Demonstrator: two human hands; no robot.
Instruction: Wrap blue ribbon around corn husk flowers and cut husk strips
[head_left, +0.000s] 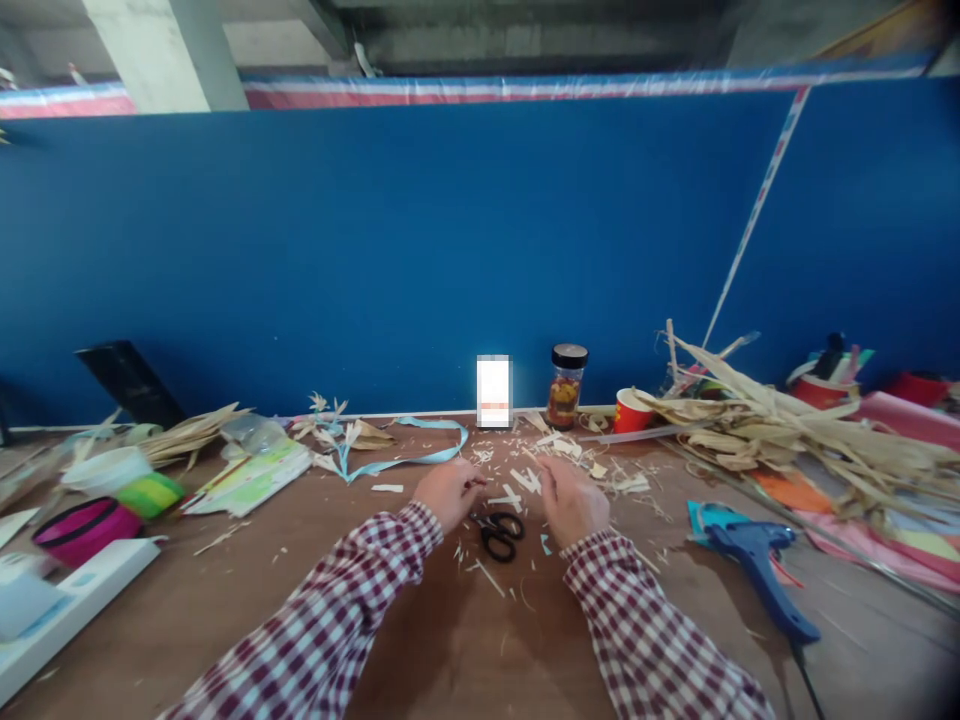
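My left hand [448, 492] is curled at the middle of a brown wooden table [315, 620], its fingertips pinched on a small thin piece I cannot make out. My right hand [571, 500] is curled beside it, fingers bent inward near scattered pale straw scraps [525, 480]; what it holds, if anything, is hidden. Black-handled scissors [498, 532] lie on the table between and just below both hands. Both arms wear red-and-white checked sleeves.
A blue glue gun [757, 565] lies at the right. Dried husk strips [787, 430] pile up at the back right beside a red cup [632, 410] and a jar [566, 386]. A light blue ribbon [405, 455], coloured tape rolls [82, 525] and a white tray [60, 610] lie at the left.
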